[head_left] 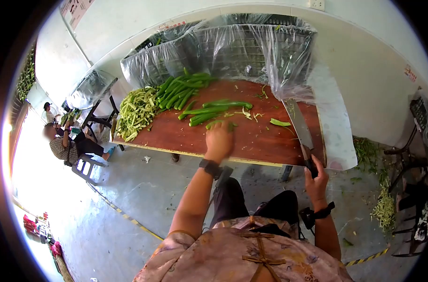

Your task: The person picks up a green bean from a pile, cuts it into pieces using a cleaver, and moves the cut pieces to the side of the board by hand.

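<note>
My right hand (317, 181) is wrapped round the black handle of a large knife (298, 124). Its long blade lies along the right side of the red-brown board (270, 143), with green bits stuck on it. At the near edge of the board, my left hand (219, 141) is closed over a long green pepper (215, 124), which shows on both sides of the slightly blurred fingers. Just beyond it are several loose green peppers (209, 113). A bigger heap of whole peppers (181, 90) lies farther back, beside a pile of pale green cut strips (136, 113).
Plastic-lined black crates (237, 49) stand along the back of the board. A cut green piece (280, 122) and scraps lie near the blade. Green waste (384, 207) is on the floor at right. Another person (63, 145) sits on a stool at far left.
</note>
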`<state>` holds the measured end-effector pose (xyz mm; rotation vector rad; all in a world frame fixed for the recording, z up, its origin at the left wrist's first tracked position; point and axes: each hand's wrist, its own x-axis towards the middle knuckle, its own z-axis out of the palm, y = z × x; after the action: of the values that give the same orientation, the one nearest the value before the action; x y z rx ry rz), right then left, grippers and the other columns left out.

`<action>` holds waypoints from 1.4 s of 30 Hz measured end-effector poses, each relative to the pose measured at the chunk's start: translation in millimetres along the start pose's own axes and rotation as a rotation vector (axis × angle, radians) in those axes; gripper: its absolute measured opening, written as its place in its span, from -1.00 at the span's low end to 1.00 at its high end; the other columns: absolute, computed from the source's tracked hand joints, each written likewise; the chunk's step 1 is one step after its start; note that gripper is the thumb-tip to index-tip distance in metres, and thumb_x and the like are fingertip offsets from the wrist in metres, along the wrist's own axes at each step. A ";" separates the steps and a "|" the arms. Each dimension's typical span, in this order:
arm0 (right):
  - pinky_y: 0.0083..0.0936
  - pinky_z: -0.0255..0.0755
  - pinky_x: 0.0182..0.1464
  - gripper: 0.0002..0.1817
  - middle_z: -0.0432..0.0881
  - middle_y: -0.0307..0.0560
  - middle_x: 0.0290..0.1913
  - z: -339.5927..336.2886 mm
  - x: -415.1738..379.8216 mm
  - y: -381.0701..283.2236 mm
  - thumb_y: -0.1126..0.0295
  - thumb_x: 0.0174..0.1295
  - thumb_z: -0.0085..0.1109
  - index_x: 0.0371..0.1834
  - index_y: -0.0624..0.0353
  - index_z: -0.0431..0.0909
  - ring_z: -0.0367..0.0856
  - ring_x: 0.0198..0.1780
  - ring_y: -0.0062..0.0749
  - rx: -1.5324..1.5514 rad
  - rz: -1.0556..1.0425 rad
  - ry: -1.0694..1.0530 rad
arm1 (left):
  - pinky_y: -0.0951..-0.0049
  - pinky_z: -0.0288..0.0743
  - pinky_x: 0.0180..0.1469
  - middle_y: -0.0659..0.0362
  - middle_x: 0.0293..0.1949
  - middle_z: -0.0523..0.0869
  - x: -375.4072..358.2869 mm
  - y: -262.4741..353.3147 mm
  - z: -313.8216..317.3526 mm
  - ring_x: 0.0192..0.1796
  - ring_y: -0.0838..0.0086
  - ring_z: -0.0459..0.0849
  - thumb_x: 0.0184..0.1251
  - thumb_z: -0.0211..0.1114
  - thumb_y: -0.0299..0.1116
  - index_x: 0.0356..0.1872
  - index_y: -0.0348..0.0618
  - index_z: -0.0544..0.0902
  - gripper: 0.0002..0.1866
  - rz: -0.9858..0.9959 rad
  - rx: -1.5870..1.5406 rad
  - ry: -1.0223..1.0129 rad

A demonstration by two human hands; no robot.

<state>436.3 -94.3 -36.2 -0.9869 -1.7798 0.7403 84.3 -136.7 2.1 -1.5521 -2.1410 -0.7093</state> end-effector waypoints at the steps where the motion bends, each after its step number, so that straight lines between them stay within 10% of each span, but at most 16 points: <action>1: -0.35 0.49 0.14 -0.53 0.67 0.13 0.11 -0.6 0.0 -3.3 0.40 0.28 0.23 0.26 0.28 0.52 0.66 0.09 -0.22 -0.022 0.021 -0.016 | 0.04 0.52 -0.11 0.01 -0.23 0.69 -0.3 -2.3 3.0 -0.12 0.03 0.66 0.30 0.24 -0.24 -0.10 -0.09 0.62 -0.77 -0.009 -0.061 -0.012; 16: -0.28 0.56 0.07 -0.54 0.70 0.21 0.06 -1.4 1.2 6.8 0.43 0.25 0.24 0.24 0.26 0.57 0.73 0.01 -0.05 -0.167 -0.161 -0.036 | 0.40 0.66 -0.24 0.07 -0.23 0.69 -1.3 32.6 3.4 -0.24 0.40 0.78 0.37 0.02 -0.62 0.27 -0.30 0.49 -0.56 -0.594 -1.320 -0.238; 23: -0.26 0.55 0.09 -0.53 0.69 0.22 0.08 -3.6 2.5 2.0 0.44 0.24 0.23 0.24 0.28 0.56 0.71 0.04 -0.01 -0.163 -0.146 -0.055 | 0.36 0.64 -0.10 0.02 -0.05 0.75 -1.2 39.9 -4.6 -0.17 0.29 0.78 0.32 0.03 -0.57 0.22 -0.25 0.56 -0.57 -0.520 -1.118 -0.277; 28: -0.28 0.58 -0.10 -0.53 0.71 0.23 -0.10 -14.5 3.6 -17.6 0.54 0.16 0.29 0.20 0.25 0.59 0.73 -0.13 0.06 -0.362 -0.168 -0.135 | 0.12 0.57 -0.14 0.01 -0.24 0.68 -10.4 35.0 7.5 -0.22 -0.05 0.63 0.25 0.25 -0.38 -0.19 -0.09 0.71 -0.84 0.040 -0.272 0.018; 42: -0.16 0.37 -0.46 -0.53 0.51 -0.01 -0.46 -48.6 -16.6 -99.8 0.43 0.05 0.41 0.11 0.06 0.65 0.53 -0.49 -0.01 -0.466 -0.383 -0.297 | 0.10 0.36 -0.12 0.10 -0.27 0.56 -53.1 49.2 -17.6 -0.16 0.11 0.52 0.17 0.31 -0.32 -0.24 -0.02 0.70 -0.85 0.166 -0.327 0.044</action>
<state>455.1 -155.0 56.4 -0.8137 -2.3822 0.2377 147.7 -174.8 -7.1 -1.8328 -1.9070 -1.0654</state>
